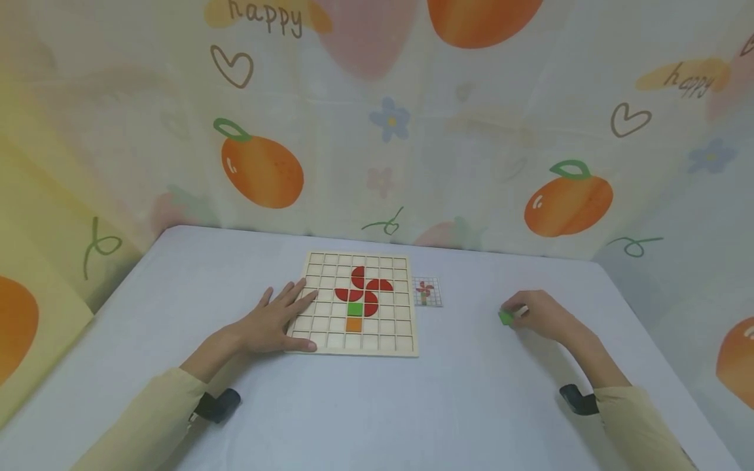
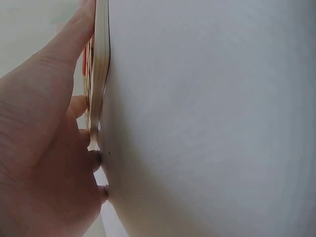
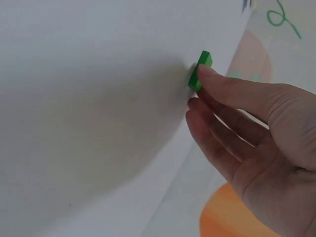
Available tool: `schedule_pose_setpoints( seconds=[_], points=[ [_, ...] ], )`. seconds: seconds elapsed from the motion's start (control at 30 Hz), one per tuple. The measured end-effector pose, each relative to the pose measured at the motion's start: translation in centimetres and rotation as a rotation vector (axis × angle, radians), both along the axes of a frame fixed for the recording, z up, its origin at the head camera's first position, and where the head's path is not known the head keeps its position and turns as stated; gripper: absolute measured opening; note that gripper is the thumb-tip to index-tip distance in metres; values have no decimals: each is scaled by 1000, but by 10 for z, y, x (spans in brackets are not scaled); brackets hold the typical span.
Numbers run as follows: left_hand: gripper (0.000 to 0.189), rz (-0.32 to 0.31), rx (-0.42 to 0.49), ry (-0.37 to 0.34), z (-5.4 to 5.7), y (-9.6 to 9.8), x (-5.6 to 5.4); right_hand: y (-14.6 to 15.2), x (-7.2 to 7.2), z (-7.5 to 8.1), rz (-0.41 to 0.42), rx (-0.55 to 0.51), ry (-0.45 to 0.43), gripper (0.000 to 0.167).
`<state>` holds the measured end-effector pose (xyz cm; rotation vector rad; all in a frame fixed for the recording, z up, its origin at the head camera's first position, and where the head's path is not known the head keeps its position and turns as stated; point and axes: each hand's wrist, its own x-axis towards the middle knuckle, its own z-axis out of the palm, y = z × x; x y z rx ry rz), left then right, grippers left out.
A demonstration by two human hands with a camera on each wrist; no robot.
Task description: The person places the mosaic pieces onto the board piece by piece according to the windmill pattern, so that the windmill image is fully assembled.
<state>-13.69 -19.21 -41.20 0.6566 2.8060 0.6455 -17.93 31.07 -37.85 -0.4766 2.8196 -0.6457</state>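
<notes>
My right hand (image 1: 544, 314) pinches a small green block (image 3: 201, 71) between thumb and fingers, close to the tabletop on the right; whether the block touches the cloth I cannot tell. With fingers spread, my left hand (image 1: 268, 325) rests along the left edge of a pale wooden grid board (image 1: 389, 341). The left thumb lies at the board's near left corner. Set in the grid are several red rounded pieces (image 1: 371, 303) shaped like a pinwheel, with a green square (image 1: 355, 309) and an orange square (image 1: 354, 324) below them.
Against the board's right side lies a small pattern card (image 1: 436, 299) showing a similar pinwheel. White cloth covers the table (image 1: 377, 412). Behind it hangs a curtain (image 1: 330, 196) printed with oranges and hearts. Black wrist devices (image 1: 218, 405) sit by both sleeves.
</notes>
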Motion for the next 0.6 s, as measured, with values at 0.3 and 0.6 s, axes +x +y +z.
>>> schedule_pose_setpoints(
  seconds=[0.3, 0.6],
  points=[
    [105, 3, -17, -3, -3, -2, -1, 2, 3, -6, 3, 16, 44, 27],
    [106, 6, -16, -13, -5, -2, -2, 3, 1, -3, 5, -39, 118, 18]
  ],
)
